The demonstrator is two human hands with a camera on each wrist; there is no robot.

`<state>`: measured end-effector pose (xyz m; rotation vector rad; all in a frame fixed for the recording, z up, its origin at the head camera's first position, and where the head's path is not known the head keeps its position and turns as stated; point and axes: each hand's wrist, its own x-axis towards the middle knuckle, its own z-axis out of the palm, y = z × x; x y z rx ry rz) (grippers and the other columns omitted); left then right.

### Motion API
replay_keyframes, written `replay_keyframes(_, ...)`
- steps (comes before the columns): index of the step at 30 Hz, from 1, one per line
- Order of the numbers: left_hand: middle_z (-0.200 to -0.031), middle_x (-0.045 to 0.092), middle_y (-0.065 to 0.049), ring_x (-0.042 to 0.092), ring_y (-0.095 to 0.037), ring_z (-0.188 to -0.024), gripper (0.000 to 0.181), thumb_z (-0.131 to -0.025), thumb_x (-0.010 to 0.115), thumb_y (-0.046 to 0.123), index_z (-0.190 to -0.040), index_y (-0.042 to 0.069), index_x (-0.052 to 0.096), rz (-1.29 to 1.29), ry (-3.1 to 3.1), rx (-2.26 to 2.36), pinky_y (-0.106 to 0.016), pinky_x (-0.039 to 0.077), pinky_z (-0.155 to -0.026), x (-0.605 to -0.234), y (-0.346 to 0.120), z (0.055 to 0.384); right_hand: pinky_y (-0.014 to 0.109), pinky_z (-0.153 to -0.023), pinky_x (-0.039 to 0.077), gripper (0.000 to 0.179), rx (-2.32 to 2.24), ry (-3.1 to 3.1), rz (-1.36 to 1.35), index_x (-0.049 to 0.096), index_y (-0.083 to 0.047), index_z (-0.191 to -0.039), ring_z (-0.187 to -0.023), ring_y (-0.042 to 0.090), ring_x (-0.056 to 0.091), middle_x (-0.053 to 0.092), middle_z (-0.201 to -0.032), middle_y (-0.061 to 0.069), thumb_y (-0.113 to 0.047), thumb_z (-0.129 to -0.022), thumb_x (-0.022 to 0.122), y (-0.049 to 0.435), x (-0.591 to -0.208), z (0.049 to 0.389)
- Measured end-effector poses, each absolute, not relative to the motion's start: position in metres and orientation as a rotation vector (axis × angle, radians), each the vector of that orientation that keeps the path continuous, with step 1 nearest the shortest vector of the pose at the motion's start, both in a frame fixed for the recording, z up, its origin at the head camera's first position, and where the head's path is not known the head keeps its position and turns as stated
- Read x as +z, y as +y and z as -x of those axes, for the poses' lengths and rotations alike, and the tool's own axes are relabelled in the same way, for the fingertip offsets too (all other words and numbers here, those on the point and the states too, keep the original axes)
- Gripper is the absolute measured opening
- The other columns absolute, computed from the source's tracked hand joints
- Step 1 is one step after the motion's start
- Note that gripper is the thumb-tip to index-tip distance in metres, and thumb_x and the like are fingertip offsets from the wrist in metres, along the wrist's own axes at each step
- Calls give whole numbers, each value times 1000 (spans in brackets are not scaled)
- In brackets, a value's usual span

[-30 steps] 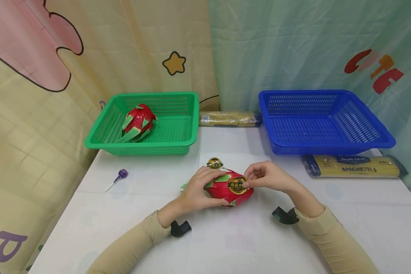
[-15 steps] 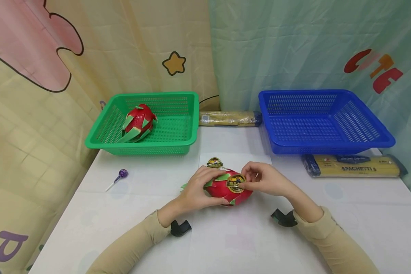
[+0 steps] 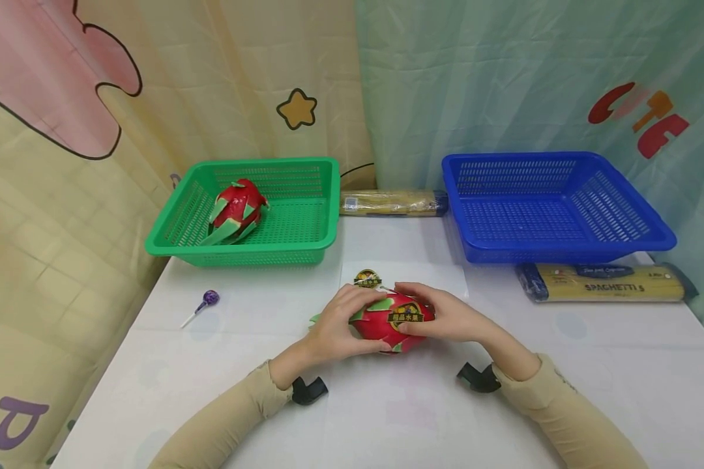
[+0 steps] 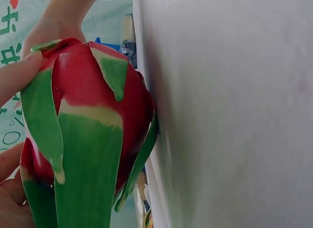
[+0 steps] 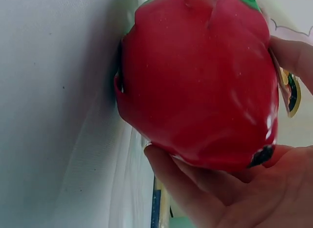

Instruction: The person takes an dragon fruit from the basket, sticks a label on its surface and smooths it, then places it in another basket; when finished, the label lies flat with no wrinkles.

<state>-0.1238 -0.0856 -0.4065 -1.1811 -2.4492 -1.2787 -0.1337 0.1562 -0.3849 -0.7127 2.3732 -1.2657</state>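
A red dragon fruit (image 3: 374, 329) with green scales lies on the table between both hands. My left hand (image 3: 336, 331) grips its leafy end, thumb on the near side and fingers over the top. Around the other end of the dragon fruit (image 5: 195, 86), my right hand (image 3: 454, 317) holds on, its fingers on the far side. The right thumb touches the lower edge of a round black-and-gold sticker (image 3: 407, 314) on the skin. Seen from the right wrist, one edge of that sticker (image 5: 294, 97) stands away from the fruit. Green scales (image 4: 90, 164) fill the left wrist view.
Behind the fruit, a white sheet (image 3: 440, 272) bears another sticker (image 3: 366, 278). A green basket (image 3: 296, 249) holds a second dragon fruit (image 3: 238, 207). At right stands a blue basket (image 3: 554, 251), with spaghetti packs (image 3: 613, 283) near it. A purple lollipop (image 3: 210, 298) lies left.
My right hand has shifted left and spread from a pinch at the sticker's right side to a hold around the fruit's end. The sticker now shows more fully. My left hand stays put.
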Motion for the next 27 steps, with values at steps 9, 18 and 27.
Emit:
replay_keyframes(9,-121,52,10,43,-9,-110,58,-75,77,41,-124,18,56,1100,-2556,-1327,-35,44,-86,-401,-82,124,39,-89,48,74,-1348,2368,621,45,-3,-137,-113,26,52,52,-132,11,-32,-77,77,158,-394,133)
replay_keyframes(18,-116,53,7,43,-5,-111,47,-79,71,45,-116,18,59,1011,-2618,-1246,-37,42,-89,-401,-69,125,38,-87,47,77,-1390,2328,586,41,-9,-141,-109,25,52,54,-126,9,-34,-77,77,156,-408,122)
replay_keyframes(27,-104,56,7,46,-6,-104,27,-82,70,35,-100,17,63,986,-2491,-1266,-35,40,-86,-407,-61,124,36,-84,48,76,-1445,2296,634,41,-8,-138,-104,22,54,55,-121,10,-28,-75,79,155,-409,120)
